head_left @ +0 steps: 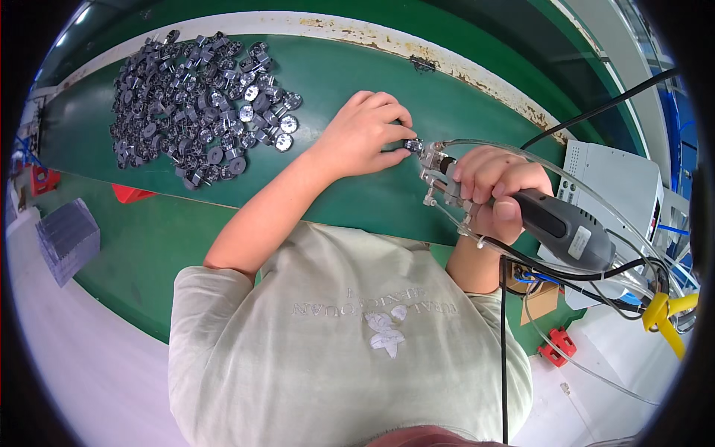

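Black part [412, 146]: at 3 o'clock from the left hand [370, 134], the nearer; long axis too small to tell.
Left hand: narrow, thumb and fingers pinching the part.
Right hand [505, 182]: wrapped round a grey handheld tool [558, 225], axis 10 to 4 o'clock; metal nose [434, 158] at the part, contact uncertain.
Green tabletop [335, 73]: bears a pile of black parts [197, 112], 9 o'clock from both hands.
Writing: sticker [580, 242] on tool, illegible; lettering on pale shirt [298, 357].

Bright, soft light covers the bench [328, 74]; glints dot the parts [197, 112] at its left end. Lamps [82, 15] glare beyond that end. Fisheye distortion bows its far edge [350, 31].
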A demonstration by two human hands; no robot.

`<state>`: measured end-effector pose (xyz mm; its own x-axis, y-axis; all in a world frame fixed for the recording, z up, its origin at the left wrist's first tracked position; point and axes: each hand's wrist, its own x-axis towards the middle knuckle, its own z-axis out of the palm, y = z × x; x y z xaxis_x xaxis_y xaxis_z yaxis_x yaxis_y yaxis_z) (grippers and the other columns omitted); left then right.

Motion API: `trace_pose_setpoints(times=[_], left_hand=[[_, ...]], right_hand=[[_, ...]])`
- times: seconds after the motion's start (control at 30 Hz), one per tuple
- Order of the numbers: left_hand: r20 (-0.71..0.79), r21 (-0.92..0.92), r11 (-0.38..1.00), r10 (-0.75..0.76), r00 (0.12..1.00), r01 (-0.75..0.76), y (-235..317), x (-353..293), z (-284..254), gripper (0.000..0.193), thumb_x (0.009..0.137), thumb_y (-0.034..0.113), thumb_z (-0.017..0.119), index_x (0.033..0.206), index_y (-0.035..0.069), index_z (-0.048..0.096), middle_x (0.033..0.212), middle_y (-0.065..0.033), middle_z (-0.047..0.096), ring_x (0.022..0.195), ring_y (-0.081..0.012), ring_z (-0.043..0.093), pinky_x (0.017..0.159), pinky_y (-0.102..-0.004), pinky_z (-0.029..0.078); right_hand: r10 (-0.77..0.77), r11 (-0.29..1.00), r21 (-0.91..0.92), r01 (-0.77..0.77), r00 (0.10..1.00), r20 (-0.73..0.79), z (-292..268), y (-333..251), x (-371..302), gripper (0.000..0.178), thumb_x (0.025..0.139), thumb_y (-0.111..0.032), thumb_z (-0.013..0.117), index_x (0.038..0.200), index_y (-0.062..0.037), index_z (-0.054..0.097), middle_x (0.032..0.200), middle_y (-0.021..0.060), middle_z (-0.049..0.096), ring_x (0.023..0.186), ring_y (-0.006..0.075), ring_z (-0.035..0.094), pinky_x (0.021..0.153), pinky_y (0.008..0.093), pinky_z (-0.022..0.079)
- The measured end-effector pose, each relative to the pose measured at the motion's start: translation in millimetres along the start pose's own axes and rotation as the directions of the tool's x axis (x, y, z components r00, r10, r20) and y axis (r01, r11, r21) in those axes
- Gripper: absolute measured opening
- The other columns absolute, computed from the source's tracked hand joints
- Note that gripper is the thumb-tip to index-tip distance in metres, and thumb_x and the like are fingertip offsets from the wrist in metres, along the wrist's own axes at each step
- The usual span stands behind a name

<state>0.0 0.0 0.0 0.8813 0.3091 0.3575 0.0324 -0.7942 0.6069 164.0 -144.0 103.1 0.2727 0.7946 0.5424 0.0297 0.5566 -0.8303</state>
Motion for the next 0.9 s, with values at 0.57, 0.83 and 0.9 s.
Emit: trace_pose_setpoints(times=[0.57,0.83,0.9], left_hand=[[-0.031,0.022,0.998,0.063,0.998,-0.062,1,4,1,0.021,0.077,0.021,0.084,0.095,0.012,0.08,0.104,0.004,0.069,0.11,-0.0205,0.061,0.097,-0.0395,0.045],[0.0,-0.112,0.994,-0.019,1.0,0.019,3,14,-12,0.022,0.078,0.024,0.085,0.096,0.014,0.08,0.117,-0.0008,0.071,0.117,-0.0261,0.063,0.104,-0.0442,0.045],[-0.009,-0.104,0.99,-0.1,0.995,0.099,-8,36,-19,0.024,0.079,0.029,0.085,0.096,0.013,0.08,0.119,-0.0024,0.072,0.118,-0.0285,0.063,0.105,-0.0456,0.045]], right_hand=[[0.065,0.992,-0.106,-0.07,0.997,-0.05,19,3,7,0.028,0.095,-0.016,0.077,0.084,-0.0044,0.053,0.065,0.0064,0.056,0.055,0.0212,0.057,0.06,0.0421,0.055],[-0.218,0.972,0.067,0.226,0.969,-0.117,-3,-35,6,0.042,0.092,-0.036,0.085,0.093,-0.0053,0.057,0.072,0.0078,0.064,0.061,0.0234,0.065,0.062,0.0413,0.057],[-0.217,0.97,0.08,0.23,0.966,-0.143,-10,-44,3,0.044,0.093,-0.039,0.085,0.093,-0.0051,0.057,0.071,0.0078,0.063,0.061,0.0238,0.065,0.063,0.042,0.057]])
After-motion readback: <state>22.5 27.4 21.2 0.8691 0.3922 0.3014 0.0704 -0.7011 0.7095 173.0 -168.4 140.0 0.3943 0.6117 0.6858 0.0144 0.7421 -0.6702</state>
